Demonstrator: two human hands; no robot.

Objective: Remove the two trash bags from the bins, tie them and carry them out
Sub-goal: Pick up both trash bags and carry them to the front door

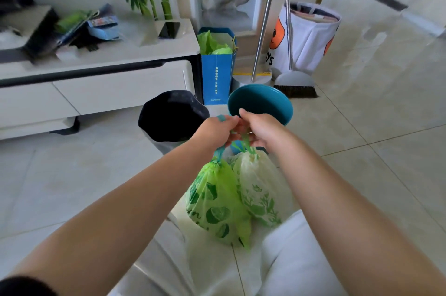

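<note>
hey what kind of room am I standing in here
Most likely a living room in a home. A low white media cabinet with drawers stands along the wall, a broom leans by a fabric laundry basket, and the floor is glossy tile.

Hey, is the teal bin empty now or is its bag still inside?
Empty: the teal bin shows bare inside, and both green bags hang cinched from the hands.
</note>
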